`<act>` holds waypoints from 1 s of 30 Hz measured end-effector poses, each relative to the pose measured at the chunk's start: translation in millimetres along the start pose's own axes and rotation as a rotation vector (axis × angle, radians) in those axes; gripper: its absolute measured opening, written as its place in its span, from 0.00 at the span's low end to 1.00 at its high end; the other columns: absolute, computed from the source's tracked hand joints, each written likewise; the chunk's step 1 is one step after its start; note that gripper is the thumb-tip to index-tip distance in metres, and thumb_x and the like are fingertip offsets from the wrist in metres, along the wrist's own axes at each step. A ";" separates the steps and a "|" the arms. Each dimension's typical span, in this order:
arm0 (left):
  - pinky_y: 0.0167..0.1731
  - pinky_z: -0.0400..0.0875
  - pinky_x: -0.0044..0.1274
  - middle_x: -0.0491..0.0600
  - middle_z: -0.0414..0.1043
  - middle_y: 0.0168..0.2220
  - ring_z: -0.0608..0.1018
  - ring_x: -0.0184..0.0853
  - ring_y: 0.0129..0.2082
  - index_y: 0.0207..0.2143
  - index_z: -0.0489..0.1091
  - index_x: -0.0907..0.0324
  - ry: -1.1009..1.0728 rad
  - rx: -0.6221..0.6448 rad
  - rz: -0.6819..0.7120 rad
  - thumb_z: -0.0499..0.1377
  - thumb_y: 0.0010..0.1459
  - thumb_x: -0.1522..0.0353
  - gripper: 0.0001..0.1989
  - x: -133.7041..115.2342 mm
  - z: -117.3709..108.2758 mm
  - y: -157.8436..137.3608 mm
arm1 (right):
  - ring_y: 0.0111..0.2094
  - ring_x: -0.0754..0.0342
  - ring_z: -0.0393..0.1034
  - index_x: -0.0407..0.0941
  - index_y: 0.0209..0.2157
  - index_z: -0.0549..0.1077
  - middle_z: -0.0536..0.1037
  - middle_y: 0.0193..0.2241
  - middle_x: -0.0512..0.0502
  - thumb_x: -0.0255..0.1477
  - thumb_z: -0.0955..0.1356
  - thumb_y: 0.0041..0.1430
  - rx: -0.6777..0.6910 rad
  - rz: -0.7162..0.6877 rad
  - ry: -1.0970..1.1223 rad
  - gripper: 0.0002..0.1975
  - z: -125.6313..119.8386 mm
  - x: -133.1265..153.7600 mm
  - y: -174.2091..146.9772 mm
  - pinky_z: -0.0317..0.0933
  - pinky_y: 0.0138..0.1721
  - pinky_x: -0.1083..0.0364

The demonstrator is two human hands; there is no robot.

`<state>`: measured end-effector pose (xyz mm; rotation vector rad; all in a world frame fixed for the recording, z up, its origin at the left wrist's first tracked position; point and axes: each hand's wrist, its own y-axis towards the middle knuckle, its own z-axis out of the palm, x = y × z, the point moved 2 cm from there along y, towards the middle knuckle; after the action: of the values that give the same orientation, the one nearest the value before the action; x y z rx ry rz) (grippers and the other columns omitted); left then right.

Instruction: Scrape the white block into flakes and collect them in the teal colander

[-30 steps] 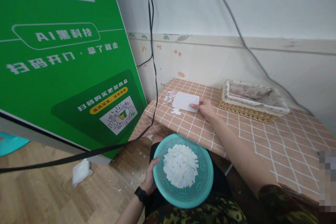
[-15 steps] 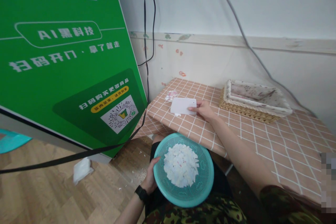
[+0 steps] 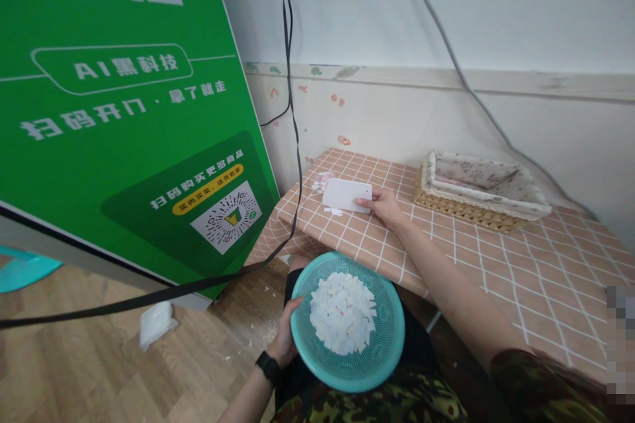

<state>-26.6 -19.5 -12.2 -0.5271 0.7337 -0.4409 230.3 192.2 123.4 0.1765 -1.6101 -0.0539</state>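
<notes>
The right arm stretches forward, the right hand closed in a pinch. The left hand grips low down, the left thumb uppermost.

I see round teal basket, white scraps heaped inside; white rounded-corner card beside loose bits on tablecloth.

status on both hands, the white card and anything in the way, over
Left hand gripping teal strainer, pale scraps inside. Right hand pinching white card by one end. Loose scraps beside card on checked tablecloth. Black strap crossing view, left of card.
</notes>
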 end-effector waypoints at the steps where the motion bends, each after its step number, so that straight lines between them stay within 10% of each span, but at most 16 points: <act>1: 0.33 0.68 0.27 0.52 0.78 0.27 0.77 0.37 0.26 0.32 0.75 0.66 0.003 0.004 -0.001 0.59 0.51 0.62 0.15 0.1 -0.1 0.0 | 0.31 0.53 0.72 0.41 0.34 0.78 0.79 0.33 0.44 0.36 0.75 0.37 0.014 0.006 -0.003 0.19 -0.4 -1.0 0.3 0.66 0.34 0.53; 30: 0.36 0.69 0.28 0.53 0.78 0.30 0.77 0.39 0.30 0.33 0.75 0.66 -0.006 0.015 -0.002 0.59 0.51 0.62 0.14 -0.6 4.8 -1.6 | 0.31 0.52 0.73 0.40 0.33 0.77 0.79 0.33 0.43 0.34 0.76 0.35 0.090 0.095 0.039 0.19 -4.5 -1.8 5.5 0.66 0.37 0.52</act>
<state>-23.9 -19.0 -7.9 -0.5152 0.7239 -0.4460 234.5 198.3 122.6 0.1694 -1.5812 0.0956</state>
